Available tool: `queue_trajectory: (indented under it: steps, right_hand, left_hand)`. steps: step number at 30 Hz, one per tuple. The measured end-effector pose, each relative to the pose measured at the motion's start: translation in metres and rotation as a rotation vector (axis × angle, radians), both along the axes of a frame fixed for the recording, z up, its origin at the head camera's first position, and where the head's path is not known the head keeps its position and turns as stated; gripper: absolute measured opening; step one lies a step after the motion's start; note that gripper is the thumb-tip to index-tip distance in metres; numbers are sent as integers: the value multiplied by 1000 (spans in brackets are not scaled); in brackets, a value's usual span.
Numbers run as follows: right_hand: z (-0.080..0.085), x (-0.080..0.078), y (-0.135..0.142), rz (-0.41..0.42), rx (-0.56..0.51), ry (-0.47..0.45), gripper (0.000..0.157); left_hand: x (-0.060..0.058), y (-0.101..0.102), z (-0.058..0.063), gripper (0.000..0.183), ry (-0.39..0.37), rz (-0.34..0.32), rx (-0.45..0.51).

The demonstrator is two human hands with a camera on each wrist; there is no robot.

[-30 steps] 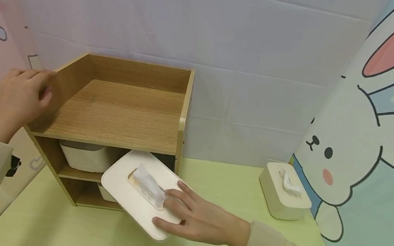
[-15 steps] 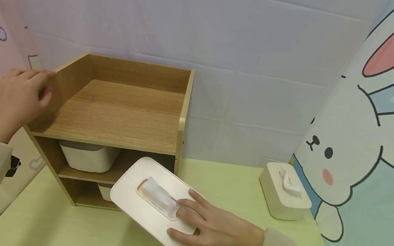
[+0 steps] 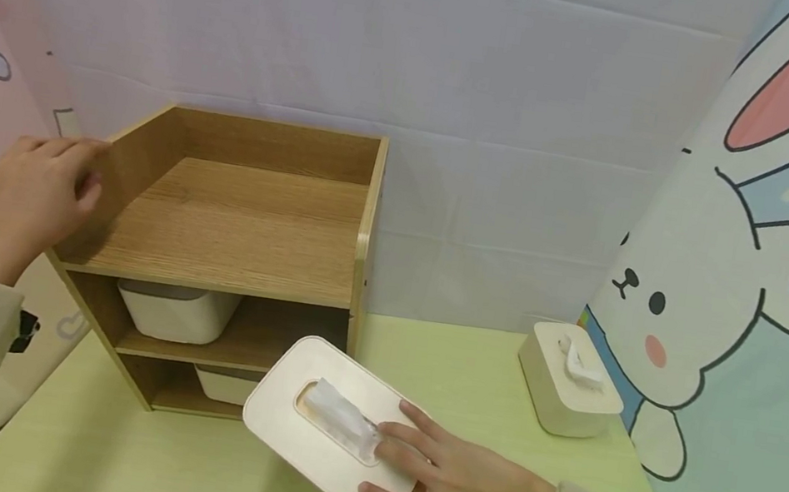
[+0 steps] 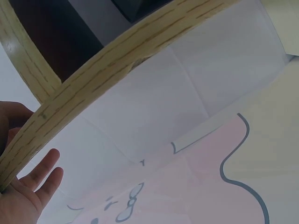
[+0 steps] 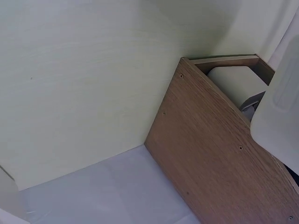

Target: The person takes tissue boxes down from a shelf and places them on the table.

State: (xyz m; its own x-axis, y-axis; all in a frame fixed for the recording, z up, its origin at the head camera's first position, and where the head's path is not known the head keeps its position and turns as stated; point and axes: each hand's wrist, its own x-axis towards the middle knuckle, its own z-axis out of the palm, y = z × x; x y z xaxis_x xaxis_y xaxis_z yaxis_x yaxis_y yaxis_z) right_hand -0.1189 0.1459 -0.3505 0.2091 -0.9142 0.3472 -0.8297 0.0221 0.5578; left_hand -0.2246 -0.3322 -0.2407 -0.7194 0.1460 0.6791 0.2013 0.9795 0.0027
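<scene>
With my left hand (image 3: pixel 33 204) I grip the left side panel of a wooden desk shelf (image 3: pixel 262 219); the left wrist view shows thumb and fingers on opposite faces of the panel edge (image 4: pixel 79 100). My right hand (image 3: pixel 459 484) holds a white tissue box (image 3: pixel 288 408) by its right end, in front of the shelf and above the table. The box is tilted, its lid facing up toward me, with a tissue (image 3: pixel 343 420) lying out of the oval slot. In the right wrist view only part of the box (image 5: pixel 280 121) appears.
A white bin (image 3: pixel 180 317) sits on the middle shelf level at left. Another white container (image 3: pixel 223 386) is in the lowest level, partly hidden. At the right of the light green table (image 3: pixel 452 372) stands a second tissue box (image 3: pixel 549 385). Printed curtains hang around the table.
The right hand has drawn the tissue box out from the shelf opening, toward me and to the right. My left hand stays on the side panel.
</scene>
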Motion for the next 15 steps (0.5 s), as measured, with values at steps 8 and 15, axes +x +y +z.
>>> queue_trajectory:
  steps: [8, 15]
  right_hand:
    - [-16, 2, 15, -4, 18, -45, 46]
    - [-30, 7, 28, 15, 10, -73, 45]
  left_hand:
    - [-1, -2, -1, 36, -14, 11, 6]
    - [-1, -1, 0, 36, -22, 20, 2]
